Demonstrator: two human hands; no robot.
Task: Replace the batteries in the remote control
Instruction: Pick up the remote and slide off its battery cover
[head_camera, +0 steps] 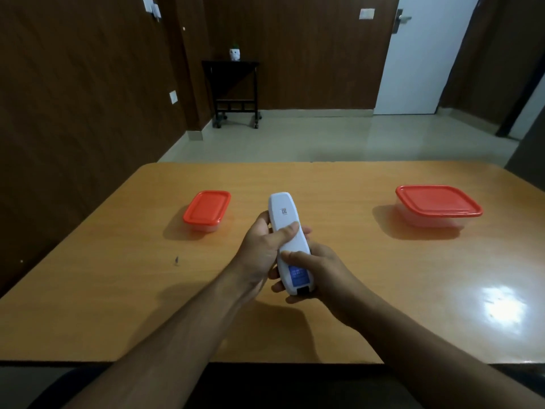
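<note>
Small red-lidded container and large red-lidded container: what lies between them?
In the head view, only the white remote control, held above the wooden table by the left hand and right hand.

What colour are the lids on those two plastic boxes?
Both lids are red-orange: the small box and the larger box, seen in the head view.

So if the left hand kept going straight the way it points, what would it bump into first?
Probably nothing on the table. The left hand, wrapped around the remote, points forward between the small box and the big box. Depth is hard to judge.
</note>
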